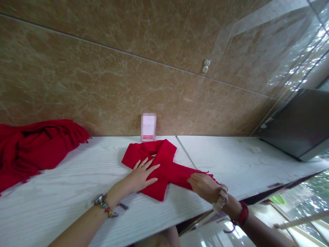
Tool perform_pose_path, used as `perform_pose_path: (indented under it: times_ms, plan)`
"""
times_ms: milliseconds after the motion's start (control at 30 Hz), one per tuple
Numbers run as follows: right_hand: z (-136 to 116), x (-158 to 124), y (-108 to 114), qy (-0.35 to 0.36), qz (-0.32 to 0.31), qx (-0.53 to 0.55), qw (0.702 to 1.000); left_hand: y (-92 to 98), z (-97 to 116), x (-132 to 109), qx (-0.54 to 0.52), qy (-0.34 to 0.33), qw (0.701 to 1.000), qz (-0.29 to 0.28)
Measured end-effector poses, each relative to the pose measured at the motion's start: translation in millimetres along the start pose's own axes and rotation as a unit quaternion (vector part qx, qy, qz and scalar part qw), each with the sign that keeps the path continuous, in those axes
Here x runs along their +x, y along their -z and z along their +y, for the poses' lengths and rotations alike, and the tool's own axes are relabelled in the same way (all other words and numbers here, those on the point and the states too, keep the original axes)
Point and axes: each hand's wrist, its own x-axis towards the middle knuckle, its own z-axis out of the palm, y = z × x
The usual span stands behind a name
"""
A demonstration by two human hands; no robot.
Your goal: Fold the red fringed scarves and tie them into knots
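Observation:
A red scarf [164,171] lies folded flat on the white wood-grain counter, its bands crossing over each other with a small gap near the top. My left hand [142,175] rests flat on the crossing, fingers spread, a ring on one finger. Toward the fringed end on the right, my right hand [204,185] is closed on the scarf's narrow band, its fingers curled down onto the cloth; the fingertips are partly hidden. Just behind the fold, a small pale upright rectangle [148,127], blurred out, leans at the wall.
Another red fringed cloth [43,147] is heaped at the left of the counter [77,192]. Brown marble-patterned tiles [102,79] form the wall behind, with a small white hook [206,66] on it. A dark box-like appliance [295,123] stands at the right end. A seam crosses the countertop.

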Motion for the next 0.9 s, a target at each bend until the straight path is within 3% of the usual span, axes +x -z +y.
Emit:
perform_pose_path:
  times_ms: [200, 433, 567, 733, 800, 900]
  plan:
    - [6, -10, 8, 0.081, -0.021, -0.035, 0.996, 0.7, -1, 1, 0.016, -0.016, 0.998, 0.055]
    - [13, -6, 16, 0.065, -0.053, 0.077, 0.994, -2.5, -1, 2, 0.015, -0.028, 0.997, 0.071]
    - [26, 28, 11, -0.038, 0.002, 0.142, 0.989, -4.6, 1, 5, 0.027, -0.024, 0.993, 0.115]
    - [35, 88, -10, -0.145, 0.047, 0.207, 0.966, 2.0, 9, 2, 0.057, -0.072, 0.966, 0.243]
    - [36, 107, -17, -0.171, 0.066, 0.211, 0.960, 2.7, 14, -1, 0.054, -0.116, 0.964, 0.233]
    - [39, 129, -25, -0.190, 0.075, 0.222, 0.953, -0.6, 22, -3, 0.054, -0.186, 0.966, 0.170]
